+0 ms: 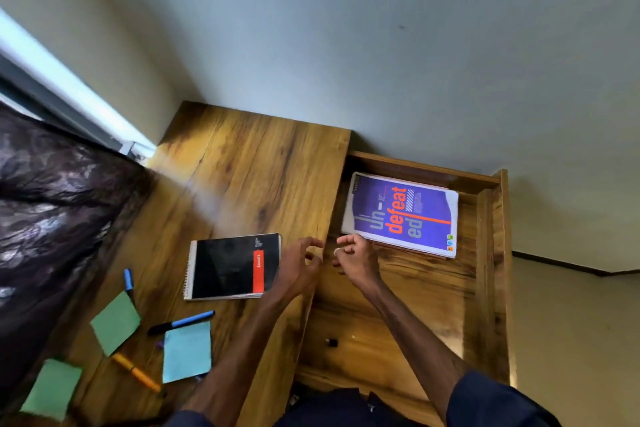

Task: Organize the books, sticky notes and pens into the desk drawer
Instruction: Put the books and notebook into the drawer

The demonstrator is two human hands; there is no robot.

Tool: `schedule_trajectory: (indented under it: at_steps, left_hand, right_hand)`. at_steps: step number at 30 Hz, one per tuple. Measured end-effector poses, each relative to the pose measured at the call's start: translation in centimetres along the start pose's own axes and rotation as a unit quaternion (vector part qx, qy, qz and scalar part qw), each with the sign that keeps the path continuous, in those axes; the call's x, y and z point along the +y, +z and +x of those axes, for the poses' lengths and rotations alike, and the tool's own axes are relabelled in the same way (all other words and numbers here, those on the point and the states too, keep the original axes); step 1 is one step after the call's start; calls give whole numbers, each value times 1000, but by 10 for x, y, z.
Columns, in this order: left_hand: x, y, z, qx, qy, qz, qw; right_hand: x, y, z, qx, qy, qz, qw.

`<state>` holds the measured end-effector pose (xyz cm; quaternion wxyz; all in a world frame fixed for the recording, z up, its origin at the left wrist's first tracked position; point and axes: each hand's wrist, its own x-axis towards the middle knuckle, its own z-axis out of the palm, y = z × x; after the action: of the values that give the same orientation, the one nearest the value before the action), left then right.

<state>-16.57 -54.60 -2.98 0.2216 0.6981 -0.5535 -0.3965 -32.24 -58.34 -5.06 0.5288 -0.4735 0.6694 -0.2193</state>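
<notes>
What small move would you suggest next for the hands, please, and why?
Probably the left hand, empty and open, should grasp the black spiral notebook with the red stripe beside it; the purple book already lies in the open wooden drawer, and the right hand is empty.

Desk top [242,166]: wood, glossy, strong grain. Drawer [491,253] beside desk top: same wood (duller inside). Purple book [401,215] in drawer: smooth paper cover. Black notebook [235,267] on desk top: glossy cover.

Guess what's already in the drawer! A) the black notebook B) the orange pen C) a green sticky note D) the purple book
D: the purple book lies flat inside the open drawer, while the others are out on the desk.
</notes>
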Motion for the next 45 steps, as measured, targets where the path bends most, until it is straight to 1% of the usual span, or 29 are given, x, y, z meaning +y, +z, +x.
schedule_trajectory:
  at_steps: [2, 7, 9, 11, 13, 16, 17, 19, 21, 24, 26, 27, 29, 31, 33, 34, 36, 38, 41, 43, 45]
  left_hand:
    - [-19, -22, -12, 52, -10, -2, 999]
    - [-77, -69, -37, 167, -79, 34, 982]
    - [-103, -87, -45, 205, -106, 43, 972]
    - [-120, -102, -52, 231, -146, 61, 960]
    - [-131, -115, -58, 239, -210, 79, 945]
    - [-141, -127, -61, 208, -300, 101, 925]
    - [-142, -130, -60, 198, -319, 105, 921]
    - [-143, -136, -55, 182, -323, 101, 923]
    - [-149, -139, -47, 174, -314, 74, 930]
    - [-156, -146, -37, 169, -297, -8, 940]
    - [-157, -152, -33, 160, -271, -53, 948]
    - [-158, -153, -30, 161, -248, -72, 953]
    - [-155, -158, -26, 162, -213, -100, 958]
    - [-153, -160, -24, 151, -178, -133, 963]
    - [-135, -162, -29, 141, -131, -167, 967]
    - [-123, -164, -33, 139, -104, -182, 968]
    - [-109, -166, -38, 131, -72, -223, 963]
    - [-103, -167, -39, 131, -53, -255, 957]
    - [-104, -171, -38, 137, -28, -282, 949]
    - [-109, -170, -38, 145, -40, -277, 949]
    - [-117, -165, -36, 155, -55, -274, 948]
  right_hand:
    - [-16, 23, -5, -24, -34, -23, 999]
    - [-43, 77, -17, -67, -124, -127, 982]
    - [-52, 98, -22, -87, -173, -177, 965]
    - [-55, 117, -26, -104, -239, -230, 937]
    - [-52, 138, -31, -134, -278, -277, 910]
    - [-40, 157, -40, -177, -291, -378, 861]
    - [-36, 160, -42, -186, -295, -406, 845]
    - [-36, 161, -46, -207, -285, -433, 830]
    - [-40, 157, -46, -223, -263, -437, 831]
    - [-53, 144, -43, -232, -253, -419, 841]
    - [-61, 133, -39, -243, -245, -383, 857]
    - [-63, 128, -36, -239, -235, -357, 872]
    - [-65, 118, -32, -194, -221, -297, 908]
    - [-65, 111, -28, -99, -203, -255, 940]
    - [-67, 103, -24, -12, -177, -217, 960]
    - [-69, 99, -22, 5, -164, -189, 968]
    - [-74, 91, -15, 5, -143, -133, 981]
    - [-79, 82, -7, -3, -145, -91, 985]
    - [-87, 73, -1, 16, -208, -59, 976]
    - [-93, 70, -3, 36, -263, -55, 962]
    - [-94, 69, -6, 47, -298, -71, 951]
